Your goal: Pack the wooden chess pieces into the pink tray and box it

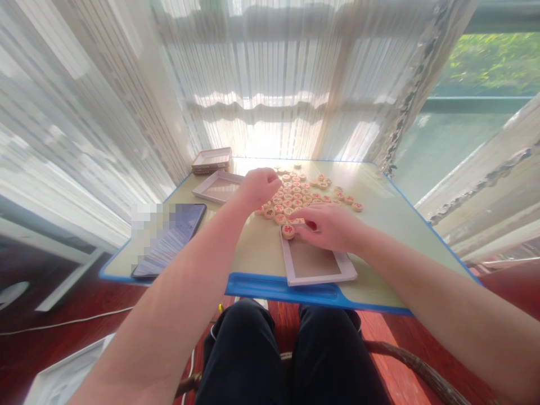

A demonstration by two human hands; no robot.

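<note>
Several round wooden game pieces (301, 194) with red and dark marks lie spread over the middle of a pale table (392, 225). My left hand (259, 187) is curled, fingers closed, over the left edge of the pile. My right hand (331, 226) rests at the far end of a shallow pink-rimmed tray (316, 264), fingers bent on pieces there. One piece (288, 230) sits on the tray's far left corner.
A second tray (217, 185) lies at the left rear, with stacked trays (211, 160) behind it. A dark tablet (171, 239) rests at the left edge. The table has a blue rim (278, 287). Curtains hang behind. My legs are below.
</note>
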